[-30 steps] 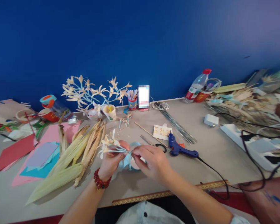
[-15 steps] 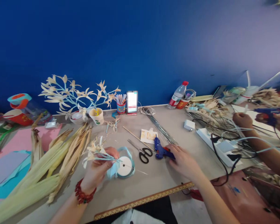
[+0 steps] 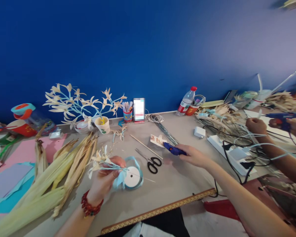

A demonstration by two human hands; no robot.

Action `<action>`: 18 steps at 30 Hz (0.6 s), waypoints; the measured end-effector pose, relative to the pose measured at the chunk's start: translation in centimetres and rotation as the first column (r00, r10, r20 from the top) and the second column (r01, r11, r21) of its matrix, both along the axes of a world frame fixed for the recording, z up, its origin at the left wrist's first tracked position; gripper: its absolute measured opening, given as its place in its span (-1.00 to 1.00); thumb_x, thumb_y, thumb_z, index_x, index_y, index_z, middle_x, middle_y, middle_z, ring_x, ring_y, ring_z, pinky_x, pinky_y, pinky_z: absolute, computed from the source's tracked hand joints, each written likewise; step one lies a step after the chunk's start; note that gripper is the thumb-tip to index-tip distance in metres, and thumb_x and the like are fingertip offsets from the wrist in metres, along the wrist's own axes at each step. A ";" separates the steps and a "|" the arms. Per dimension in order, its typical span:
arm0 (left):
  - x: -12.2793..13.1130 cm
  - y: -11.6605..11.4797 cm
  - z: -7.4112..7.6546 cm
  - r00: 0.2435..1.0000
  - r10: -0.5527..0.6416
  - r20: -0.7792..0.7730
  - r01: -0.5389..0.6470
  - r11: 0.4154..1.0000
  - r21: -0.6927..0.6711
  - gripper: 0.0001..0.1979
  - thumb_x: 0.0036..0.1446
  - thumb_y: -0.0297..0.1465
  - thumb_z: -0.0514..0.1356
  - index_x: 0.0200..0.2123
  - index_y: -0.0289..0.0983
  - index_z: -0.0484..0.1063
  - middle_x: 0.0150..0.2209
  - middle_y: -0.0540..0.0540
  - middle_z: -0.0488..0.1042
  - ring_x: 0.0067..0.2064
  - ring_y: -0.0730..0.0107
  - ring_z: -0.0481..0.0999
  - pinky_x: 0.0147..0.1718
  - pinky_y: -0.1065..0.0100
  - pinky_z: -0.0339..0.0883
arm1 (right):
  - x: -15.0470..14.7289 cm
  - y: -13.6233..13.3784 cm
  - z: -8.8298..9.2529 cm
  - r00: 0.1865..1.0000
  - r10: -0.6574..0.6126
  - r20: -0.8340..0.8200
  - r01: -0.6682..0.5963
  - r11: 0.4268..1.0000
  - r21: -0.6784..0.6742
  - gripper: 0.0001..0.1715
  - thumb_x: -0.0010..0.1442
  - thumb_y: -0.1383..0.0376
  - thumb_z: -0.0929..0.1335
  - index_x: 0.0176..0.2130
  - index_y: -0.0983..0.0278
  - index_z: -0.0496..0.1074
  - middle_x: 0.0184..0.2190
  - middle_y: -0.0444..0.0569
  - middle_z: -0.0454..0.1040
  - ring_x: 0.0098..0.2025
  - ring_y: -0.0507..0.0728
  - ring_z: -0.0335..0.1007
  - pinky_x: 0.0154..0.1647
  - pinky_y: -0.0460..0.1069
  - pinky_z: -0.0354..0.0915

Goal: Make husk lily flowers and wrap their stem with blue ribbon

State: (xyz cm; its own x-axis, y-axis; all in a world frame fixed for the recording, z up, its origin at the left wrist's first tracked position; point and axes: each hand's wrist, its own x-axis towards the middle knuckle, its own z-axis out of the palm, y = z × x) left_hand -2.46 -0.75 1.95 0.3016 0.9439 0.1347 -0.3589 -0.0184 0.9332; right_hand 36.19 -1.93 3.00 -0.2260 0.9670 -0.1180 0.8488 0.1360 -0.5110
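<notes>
My left hand [image 3: 112,171] pinches the blue-wrapped stems of a small bunch of cream husk flowers [image 3: 101,161]. Right behind its fingertips stands a white spool [image 3: 132,177] with light blue ribbon [image 3: 138,163] around it. A bare thin wire sticks out to the right past the spool. My right hand [image 3: 191,155] is wrapped round a blue hot glue gun [image 3: 174,149], lifted above the table. At the gun's nozzle a small glue-stained white card [image 3: 157,140] hangs tilted. Black-handled scissors [image 3: 153,164] lie between my hands, beside a thin stick [image 3: 145,146].
Corn husks [image 3: 46,184] and coloured paper [image 3: 12,184] cover the left side. Flower branches [image 3: 81,102] stand in a paper cup [image 3: 102,125] at the wall. Wires [image 3: 166,131], a bottle [image 3: 186,102] and a power strip [image 3: 229,154] lie right, near another person's hands [image 3: 256,126].
My right hand has gripped the glue gun and raised it off the table. The white card has come up with the nozzle and tilted. My left hand stays nearly still.
</notes>
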 end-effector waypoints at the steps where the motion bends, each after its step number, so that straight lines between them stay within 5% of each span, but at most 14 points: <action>1: 0.0 0.0 -0.1 1.000 0.001 0.008 -0.001 1.000 0.003 -0.84 -0.07 -0.26 0.41 -0.46 -0.20 0.57 -0.41 -0.09 0.46 -0.30 0.22 0.44 -0.31 0.26 0.32 | 0.4 0.5 0.1 0.997 -0.022 -0.075 0.018 0.999 -0.048 -0.62 0.10 0.31 0.29 -0.07 0.29 0.48 -0.23 0.03 0.55 -0.21 0.20 0.45 -0.22 0.01 0.31; 5: 0.0 0.1 -0.4 1.000 -0.004 0.006 0.004 1.000 0.019 -0.83 -0.04 -0.26 0.39 -0.44 -0.23 0.56 -0.40 -0.09 0.47 -0.32 0.26 0.44 -0.33 0.29 0.32 | 1.1 1.8 0.5 0.904 -0.266 -0.335 0.139 0.924 -0.357 -0.59 0.09 0.20 0.29 -0.09 0.31 0.47 -0.41 -0.07 0.49 -0.63 -0.02 0.18 -0.65 -0.11 0.02; 10: -0.1 -0.1 -0.2 1.000 -0.004 -0.027 0.004 1.000 0.001 -0.78 -0.06 -0.21 0.39 -0.45 -0.24 0.55 -0.40 -0.11 0.46 -0.31 0.24 0.43 -0.32 0.26 0.33 | 0.8 2.3 1.1 0.825 -0.379 -0.419 0.177 0.877 -0.446 -0.49 0.12 -0.04 0.32 -0.21 0.35 0.47 -0.38 -0.01 0.50 -0.72 -0.13 -0.05 -0.71 -0.10 -0.17; 12: -0.1 -0.1 -0.2 0.999 0.002 -0.036 -0.002 1.000 0.001 -0.77 -0.07 -0.20 0.39 -0.45 -0.24 0.55 -0.40 -0.11 0.47 -0.31 0.23 0.44 -0.31 0.24 0.34 | 0.4 2.3 1.4 0.868 -0.348 -0.355 0.201 0.899 -0.389 -0.48 0.15 -0.05 0.30 -0.21 0.33 0.47 -0.40 -0.01 0.50 -0.72 -0.09 0.00 -0.71 -0.09 -0.12; 15: -0.1 0.0 -0.2 0.999 0.018 -0.048 -0.018 1.000 -0.001 -0.76 -0.07 -0.19 0.40 -0.45 -0.25 0.56 -0.38 -0.13 0.49 -0.25 0.17 0.48 -0.22 0.18 0.38 | -0.5 1.7 2.0 0.979 -0.179 -0.094 0.169 0.980 -0.108 -0.64 0.17 0.08 0.31 -0.20 0.29 0.48 -0.39 -0.02 0.53 -0.54 0.06 0.33 -0.55 -0.06 0.14; 18: 0.1 0.1 -0.2 1.000 0.010 -0.029 -0.011 0.999 -0.038 -0.78 -0.09 -0.21 0.42 -0.47 -0.24 0.57 -0.39 -0.13 0.51 -0.17 0.09 0.52 -0.12 0.10 0.40 | -1.5 0.5 2.1 0.971 -0.063 0.232 0.038 0.993 0.108 -0.69 0.11 0.27 0.32 -0.11 0.23 0.45 -0.19 0.01 0.54 -0.26 0.19 0.48 -0.36 -0.03 0.22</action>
